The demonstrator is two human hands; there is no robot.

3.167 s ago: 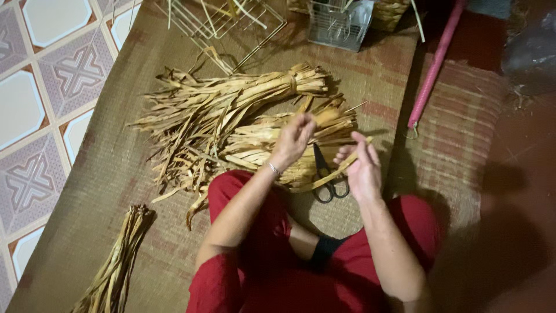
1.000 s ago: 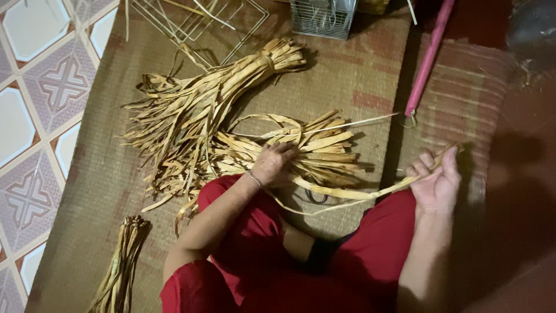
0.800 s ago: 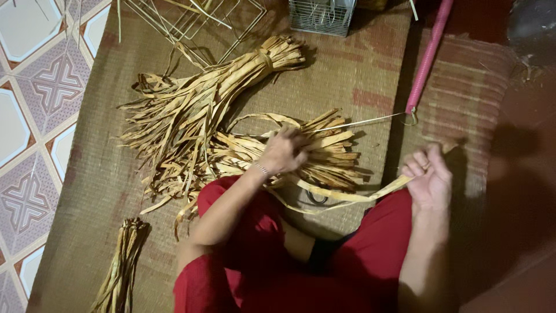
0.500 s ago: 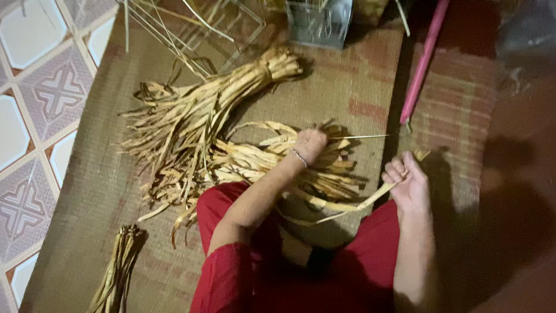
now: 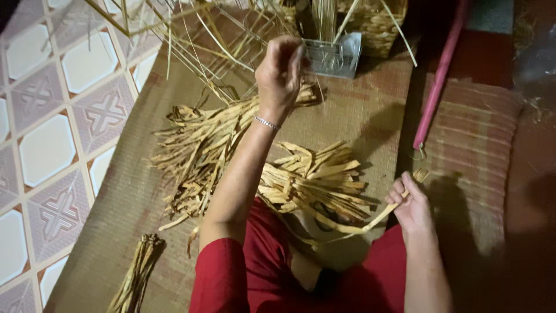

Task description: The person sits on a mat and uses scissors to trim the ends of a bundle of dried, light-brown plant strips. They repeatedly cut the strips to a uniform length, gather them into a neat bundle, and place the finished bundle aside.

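I sit on a woven mat (image 5: 362,116) in red clothes. My left hand (image 5: 281,72) is raised high over the mat with its fingers pinched together; what they pinch is too thin to make out. My right hand (image 5: 411,203) stays low at my right knee, closed on a long dried leaf strip (image 5: 353,223) that curves down and left towards my lap. Between my arms lies a loose pile of flat dried strips (image 5: 315,174). A bigger tied bundle of dried leaves (image 5: 200,145) lies left of it, under my raised arm.
A small wire basket (image 5: 336,55) and a woven basket (image 5: 376,23) stand at the mat's far edge, beside thin pale sticks (image 5: 191,35). A pink rod (image 5: 437,87) lies at the right by a striped cloth (image 5: 475,133). A small bundle (image 5: 136,278) lies bottom left; tiled floor (image 5: 58,116) further left.
My left hand has risen from the pile of strips to well above the mat. My right hand has kept hold of the strip and drawn slightly inward. The view has tilted closer.
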